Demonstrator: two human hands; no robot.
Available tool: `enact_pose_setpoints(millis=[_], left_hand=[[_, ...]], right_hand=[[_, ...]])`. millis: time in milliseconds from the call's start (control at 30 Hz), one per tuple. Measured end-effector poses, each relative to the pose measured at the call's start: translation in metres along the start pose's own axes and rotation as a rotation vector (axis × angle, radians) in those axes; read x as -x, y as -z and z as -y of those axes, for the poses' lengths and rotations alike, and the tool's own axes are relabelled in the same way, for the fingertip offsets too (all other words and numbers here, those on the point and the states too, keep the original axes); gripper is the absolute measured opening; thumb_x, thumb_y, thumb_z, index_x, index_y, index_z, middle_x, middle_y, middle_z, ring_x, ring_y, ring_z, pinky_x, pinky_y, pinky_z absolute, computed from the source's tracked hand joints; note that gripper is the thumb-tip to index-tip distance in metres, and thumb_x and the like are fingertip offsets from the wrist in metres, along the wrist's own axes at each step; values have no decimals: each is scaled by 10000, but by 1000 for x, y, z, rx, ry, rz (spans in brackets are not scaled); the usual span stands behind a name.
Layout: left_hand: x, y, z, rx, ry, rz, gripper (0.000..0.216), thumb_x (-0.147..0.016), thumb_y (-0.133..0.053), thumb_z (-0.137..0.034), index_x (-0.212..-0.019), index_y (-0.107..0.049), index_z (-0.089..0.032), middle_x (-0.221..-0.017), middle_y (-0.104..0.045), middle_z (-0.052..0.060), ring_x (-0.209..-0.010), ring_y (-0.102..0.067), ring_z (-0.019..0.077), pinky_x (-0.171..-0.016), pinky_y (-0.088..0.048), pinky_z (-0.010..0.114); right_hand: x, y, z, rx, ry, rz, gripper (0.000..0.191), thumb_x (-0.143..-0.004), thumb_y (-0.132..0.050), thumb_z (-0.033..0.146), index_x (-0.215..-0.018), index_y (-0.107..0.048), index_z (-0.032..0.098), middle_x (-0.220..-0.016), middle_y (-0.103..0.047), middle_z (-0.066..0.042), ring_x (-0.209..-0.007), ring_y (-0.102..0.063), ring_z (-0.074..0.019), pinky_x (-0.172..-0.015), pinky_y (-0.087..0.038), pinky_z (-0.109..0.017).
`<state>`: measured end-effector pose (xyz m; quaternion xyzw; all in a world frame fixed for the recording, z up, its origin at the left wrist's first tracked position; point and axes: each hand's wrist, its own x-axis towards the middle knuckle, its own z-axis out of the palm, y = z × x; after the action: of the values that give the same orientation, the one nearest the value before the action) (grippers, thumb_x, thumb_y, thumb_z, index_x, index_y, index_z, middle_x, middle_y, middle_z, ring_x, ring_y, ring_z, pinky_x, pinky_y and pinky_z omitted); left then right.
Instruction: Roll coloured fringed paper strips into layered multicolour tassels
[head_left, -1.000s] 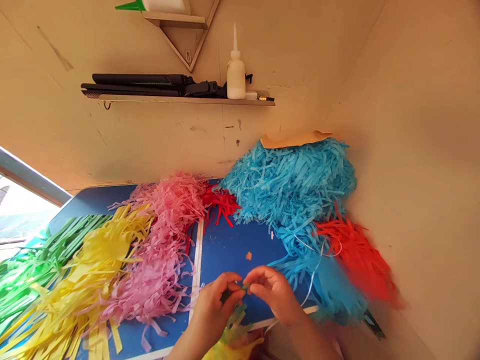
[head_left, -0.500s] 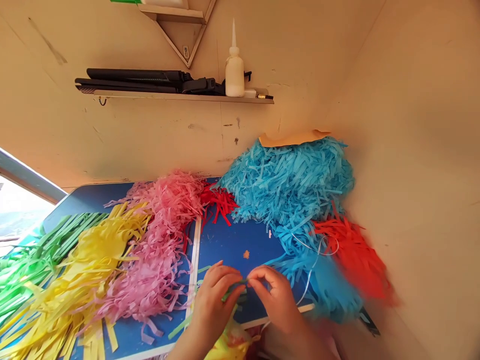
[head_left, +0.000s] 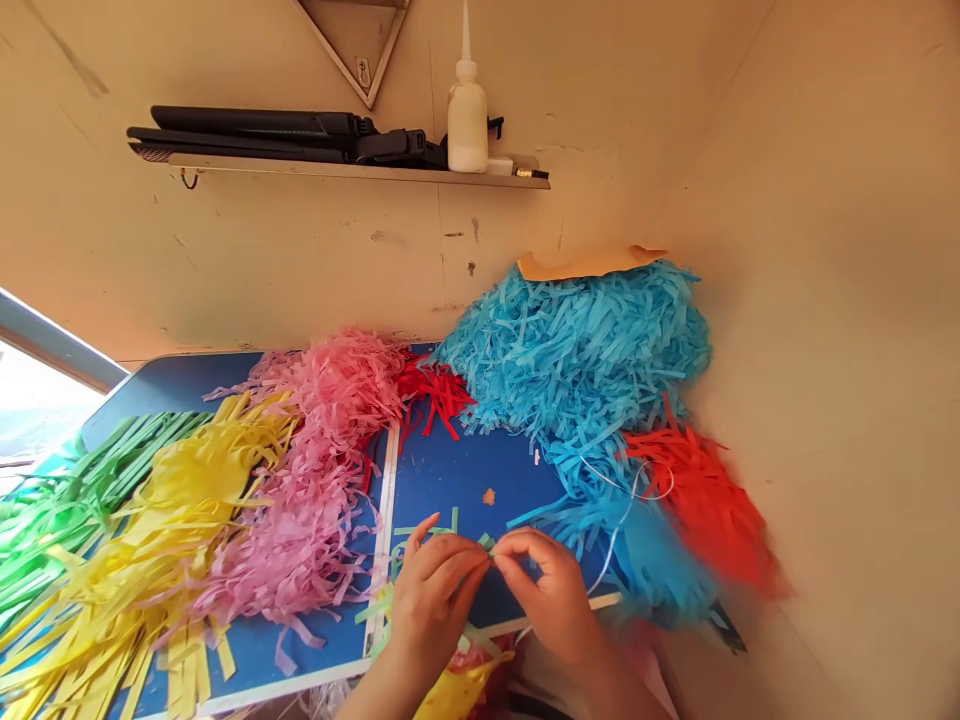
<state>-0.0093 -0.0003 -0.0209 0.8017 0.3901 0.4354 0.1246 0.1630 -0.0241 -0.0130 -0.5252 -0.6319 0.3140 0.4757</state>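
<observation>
Near the front edge of the blue table, my left hand (head_left: 442,588) and my right hand (head_left: 546,590) meet fingertip to fingertip. Both are pinched on a light green paper fringe, whose narrow strips (head_left: 454,519) stick out behind and below my left hand. My fingers hide most of its middle. A thin white string (head_left: 616,535) loops over blue paper fringe (head_left: 652,560) to the right and runs down behind my right hand. Below my wrists, yellow material (head_left: 457,692) shows at the table edge.
Green (head_left: 142,455), yellow (head_left: 199,480) and pink (head_left: 322,530) paper fringes lie across the blue table (head_left: 480,465) to the left. A large blue heap (head_left: 577,350) and red fringe (head_left: 705,490) are at right. A wall shelf (head_left: 337,170) holds a white bottle (head_left: 468,120) and black hair straighteners (head_left: 247,135).
The view has tilted down slightly. My hands stay pinched together, and more green strips show beyond and beside my left hand.
</observation>
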Motion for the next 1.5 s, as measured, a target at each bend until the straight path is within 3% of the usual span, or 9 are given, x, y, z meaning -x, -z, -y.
enact_pose_setpoints(millis=[600,800,933,1033,1133,1267,1400,1467,1500], left_hand=[[1,-23,9,64,97,95,87,-894,-593,-185,-849,-644,-239,-836,-758,-17,-761,-714,145,-1014,-441,408],[-3,-27,7,144,307,175,76,-846,-595,-236,-778,-631,-233,-747,-717,-13,-712,-689,174,-667,-527,270],[-4,-13,2,357,544,298,168,-823,-642,-334,-703,-620,-218,-677,-678,-10,-637,-653,161,-612,-506,238],[-8,-4,-1,593,668,355,235,-825,-656,-429,-760,-684,-205,-722,-681,18,-674,-657,169,-631,-510,238],[-14,-3,-7,740,747,337,290,-777,-707,-482,-764,-737,-194,-710,-651,21,-643,-626,158,-602,-485,234],[-16,-7,-12,923,958,229,380,-693,-780,-540,-828,-752,-185,-626,-627,-2,-586,-578,134,-582,-463,232],[-11,-7,-16,1156,1191,111,494,-593,-871,-499,-947,-729,-185,-665,-648,-17,-546,-531,90,-506,-426,193],[-11,-6,-19,1240,1247,94,480,-581,-893,-452,-933,-718,-176,-694,-650,-17,-527,-511,69,-477,-409,176],[-11,-6,-20,1271,1261,87,464,-581,-900,-431,-917,-712,-172,-698,-651,-15,-522,-508,62,-472,-408,170]], right_hand=[[-4,2,-14,37,-39,9,146,-877,-556,154,-800,-657,226,-795,-699,-3,-751,-656,-153,-723,-501,-251],[-5,-1,-15,125,37,0,154,-864,-555,133,-825,-670,227,-794,-699,-3,-760,-654,-155,-725,-493,-259],[-23,45,-35,304,10,-147,133,-910,-586,286,-929,-706,232,-915,-708,-40,-785,-653,-177,-728,-505,-286],[-46,91,-63,732,-161,-348,215,-901,-606,354,-939,-737,188,-967,-684,-109,-888,-638,-253,-755,-491,-345],[-61,116,-88,930,-255,-241,170,-866,-628,285,-848,-761,180,-888,-684,-110,-852,-641,-265,-741,-476,-346],[-55,123,-94,917,-255,-247,262,-915,-536,314,-908,-776,209,-915,-690,-88,-800,-650,-230,-676,-467,-314],[-31,110,-67,691,-196,-445,344,-916,-509,421,-933,-763,190,-983,-692,-104,-874,-652,-241,-763,-486,-332],[-16,90,-42,418,-221,-398,319,-907,-532,435,-875,-738,193,-851,-696,-73,-779,-650,-216,-710,-490,-304],[-9,76,-29,262,-268,-274,296,-910,-540,426,-842,-717,200,-743,-675,-40,-685,-633,-191,-646,-481,-280]])
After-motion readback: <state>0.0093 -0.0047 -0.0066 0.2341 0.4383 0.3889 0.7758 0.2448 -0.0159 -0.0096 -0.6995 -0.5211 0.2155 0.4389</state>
